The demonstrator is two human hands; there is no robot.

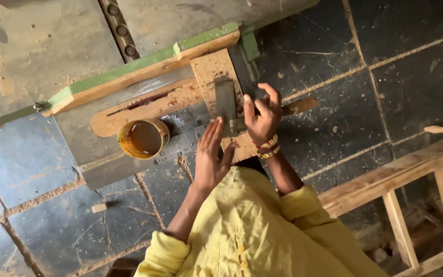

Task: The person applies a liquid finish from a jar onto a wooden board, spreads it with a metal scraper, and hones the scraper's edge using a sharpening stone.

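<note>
- A round yellow tin (143, 138) of brown liquid stands open on the grey machine table (103, 149), just below a curved wooden piece (149, 107).
- The left hand (211, 156) lies flat, fingers straight, its grip released, fingertips touching the grey metal block (225, 100).
- That block rests on a sawdust-covered wooden board (214, 77).
- The right hand (261, 115), bangles at the wrist, curls clenched over the block's right edge.
- A wooden frame (416, 174) stands at far right.
</note>
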